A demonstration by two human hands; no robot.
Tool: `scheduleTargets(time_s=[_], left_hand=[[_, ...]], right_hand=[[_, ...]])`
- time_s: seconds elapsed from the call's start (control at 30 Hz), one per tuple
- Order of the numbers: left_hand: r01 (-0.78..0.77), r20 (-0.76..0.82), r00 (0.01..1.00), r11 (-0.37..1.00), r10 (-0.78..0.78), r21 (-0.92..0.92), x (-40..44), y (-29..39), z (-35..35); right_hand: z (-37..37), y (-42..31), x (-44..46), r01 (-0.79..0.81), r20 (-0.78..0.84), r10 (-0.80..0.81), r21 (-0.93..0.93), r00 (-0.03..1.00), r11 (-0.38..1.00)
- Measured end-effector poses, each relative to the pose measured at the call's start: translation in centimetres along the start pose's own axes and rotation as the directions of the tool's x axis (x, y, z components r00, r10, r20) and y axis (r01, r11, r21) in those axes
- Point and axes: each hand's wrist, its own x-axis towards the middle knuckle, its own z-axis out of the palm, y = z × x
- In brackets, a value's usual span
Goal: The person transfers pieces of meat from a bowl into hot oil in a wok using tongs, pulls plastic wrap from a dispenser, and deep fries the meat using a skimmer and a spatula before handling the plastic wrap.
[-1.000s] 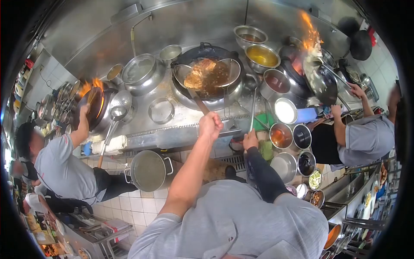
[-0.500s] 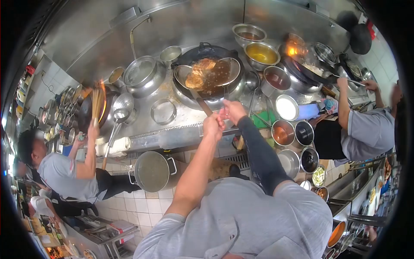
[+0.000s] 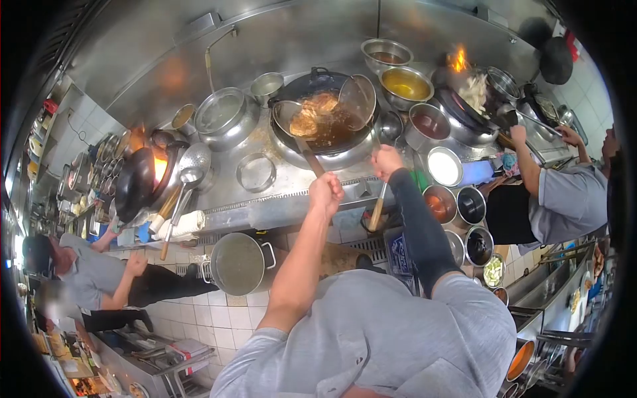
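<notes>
Both fists clench handles, left hand (image 3: 325, 194) on a round metal-mesh strainer (image 3: 286, 119), right hand (image 3: 387, 162) on a second, tilted metal-mesh strainer (image 3: 357, 101), golden-brown fried food (image 3: 313, 111) between them in the round black wok (image 3: 318, 81); best worked slowly, limiting splash.

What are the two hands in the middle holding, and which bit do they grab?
The left hand holds a strainer by its handle. The right hand grips another strainer, also by the handle.

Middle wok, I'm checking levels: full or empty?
Not empty: brown liquid and browned food show inside the wok; how full, cannot tell.
</notes>
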Motion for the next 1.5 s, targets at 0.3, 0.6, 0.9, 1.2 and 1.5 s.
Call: scheduleTargets(time_s=[0.3,0.6,0.9,1.2,1.5], left_hand=[[0.02,-0.005,1.0,1.0,-0.02,0.004,0.5,0.0,-1.0],[0.012,-0.054,0.999,1.0,-0.011,0.018,-0.1,0.1,-0.8],[0.025,-0.068,0.997,0.999,-0.026,-0.025,0.0,0.7,-1.1],[0.04,-0.075,0.996,0.999,-0.041,-0.012,1.0,0.3,-1.3],[0.043,-0.115,0.992,0.999,-0.043,-0.002,1.7,-0.3,-0.9]], right_hand=[[-0.4,-0.1,0.0,0.332,-0.076,-0.502,-0.663,0.862,0.671],[4.9,-2.2,1.4,0.328,0.04,-0.379,-0.59,0.924,0.738],[4.2,-1.4,4.6,0.351,0.041,-0.527,-0.79,0.849,0.504],[2.5,-3.2,3.2,0.298,-0.002,-0.366,-0.579,0.931,0.759],[0.7,-2.5,7.1,0.294,0.009,-0.368,-0.619,0.93,0.729]])
